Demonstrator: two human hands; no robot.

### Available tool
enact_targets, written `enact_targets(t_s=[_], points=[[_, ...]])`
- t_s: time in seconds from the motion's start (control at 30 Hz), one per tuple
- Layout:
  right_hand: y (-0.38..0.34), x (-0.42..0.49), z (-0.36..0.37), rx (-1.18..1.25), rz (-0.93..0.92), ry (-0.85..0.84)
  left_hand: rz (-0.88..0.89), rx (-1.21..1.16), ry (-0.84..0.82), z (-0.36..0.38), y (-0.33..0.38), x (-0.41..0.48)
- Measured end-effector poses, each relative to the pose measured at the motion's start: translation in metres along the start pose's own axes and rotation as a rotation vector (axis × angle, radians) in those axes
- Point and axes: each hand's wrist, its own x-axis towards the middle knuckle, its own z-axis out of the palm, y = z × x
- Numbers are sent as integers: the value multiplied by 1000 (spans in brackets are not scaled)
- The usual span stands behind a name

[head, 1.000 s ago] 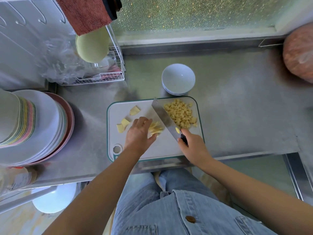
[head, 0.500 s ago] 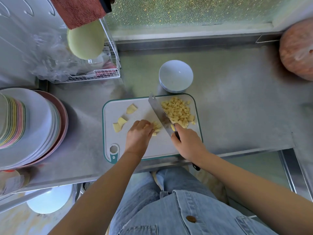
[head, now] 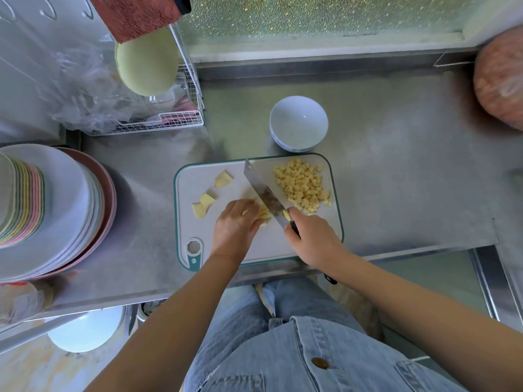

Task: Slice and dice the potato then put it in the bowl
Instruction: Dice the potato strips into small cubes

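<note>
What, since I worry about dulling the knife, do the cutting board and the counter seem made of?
Cutting board: probably plastic, matte pale grey with a teal rim and a moulded handle hole. Counter: likely stainless steel, brushed grey with dull reflections and a folded front edge.

Bright daylight from the frosted window (head: 311,15); edges bend and blur

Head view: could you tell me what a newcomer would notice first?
The heap of yellow potato cubes at the right end of the white cutting board stands out first. Beside it, the right hand holds a broad steel knife against potato strips under the left hand. An empty white bowl sits beyond the board.
</note>
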Motion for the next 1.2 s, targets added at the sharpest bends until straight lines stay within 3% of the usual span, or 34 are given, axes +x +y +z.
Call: enact_targets(t_s=[0.47,0.7,0.93,1.2], points=[[5,2,1,-8,-4,7,-4,-105,-80,-4,-2,8],[5,1,0,12,-10,15,-61,80,-159,-7,-1,5],[4,-1,-1,12,-12,10,-84,37,-133,-1,3,6],[4,0,0,-21,-13,2,22,144,-56,3,3,0]])
